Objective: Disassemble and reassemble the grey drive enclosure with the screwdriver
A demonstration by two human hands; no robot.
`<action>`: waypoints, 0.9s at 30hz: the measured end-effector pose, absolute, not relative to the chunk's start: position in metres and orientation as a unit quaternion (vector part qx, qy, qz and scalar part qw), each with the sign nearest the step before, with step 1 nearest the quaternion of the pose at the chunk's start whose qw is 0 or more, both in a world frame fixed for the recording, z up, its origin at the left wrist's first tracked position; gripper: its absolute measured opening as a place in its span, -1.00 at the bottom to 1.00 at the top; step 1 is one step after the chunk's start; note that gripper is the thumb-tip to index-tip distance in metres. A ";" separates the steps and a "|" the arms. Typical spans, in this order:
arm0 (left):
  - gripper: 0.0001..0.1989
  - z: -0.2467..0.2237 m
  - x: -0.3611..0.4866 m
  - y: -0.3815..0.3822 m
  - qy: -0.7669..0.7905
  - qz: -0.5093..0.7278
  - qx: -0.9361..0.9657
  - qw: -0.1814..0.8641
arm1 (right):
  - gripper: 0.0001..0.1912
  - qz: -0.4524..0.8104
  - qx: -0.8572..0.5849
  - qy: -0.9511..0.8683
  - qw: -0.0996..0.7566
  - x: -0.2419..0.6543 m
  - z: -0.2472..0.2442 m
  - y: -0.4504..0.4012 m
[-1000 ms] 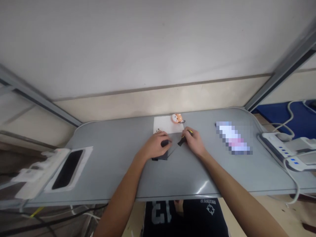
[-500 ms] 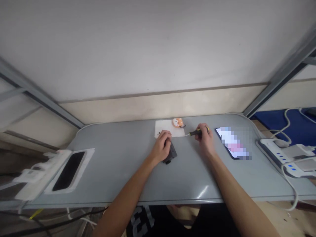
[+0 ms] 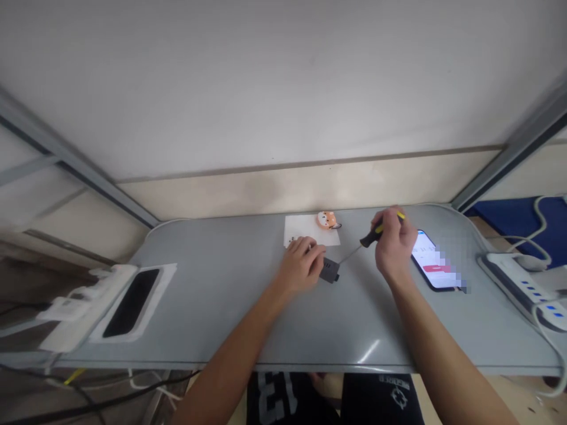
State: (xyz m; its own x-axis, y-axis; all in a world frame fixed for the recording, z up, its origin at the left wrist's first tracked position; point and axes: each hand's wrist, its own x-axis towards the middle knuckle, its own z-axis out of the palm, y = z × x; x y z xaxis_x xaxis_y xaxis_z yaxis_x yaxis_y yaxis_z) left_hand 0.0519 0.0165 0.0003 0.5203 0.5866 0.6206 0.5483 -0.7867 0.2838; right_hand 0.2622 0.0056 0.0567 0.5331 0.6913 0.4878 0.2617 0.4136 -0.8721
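Observation:
My left hand (image 3: 303, 264) is closed over a small dark grey slotted box (image 3: 330, 271) on the grey table, covering its left part. In my right hand (image 3: 394, 242) is a screwdriver (image 3: 371, 235) with a black and yellow handle, its shaft slanting down to the left. The tip reaches the box's near right side; whether it touches cannot be made out. Behind my left hand lies a white sheet of paper (image 3: 302, 226) with several tiny dark bits on it. An orange and white animal-faced case (image 3: 326, 220) rests on the sheet's far right corner.
A lit phone (image 3: 427, 260) lies right of my right hand. Farther right stands a white power strip (image 3: 522, 289) with cables. At the left, a black phone (image 3: 132, 303) lies on white paper beside another white power strip (image 3: 91, 307). Grey metal posts rise at both back corners.
The box has turned, its exposed end now pointing right. My right hand has risen and moved right, and the screwdriver now slants down toward the box. The view has shifted slightly.

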 end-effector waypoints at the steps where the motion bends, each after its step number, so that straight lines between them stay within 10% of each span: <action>1: -0.86 0.003 0.051 0.016 0.314 0.358 0.879 0.022 | -0.54 0.146 -0.514 -0.480 0.696 0.260 0.062 0.009; 27: -0.69 0.013 0.057 0.004 0.302 0.329 0.891 0.079 | -0.53 0.078 -0.490 -0.493 0.715 0.254 0.047 0.006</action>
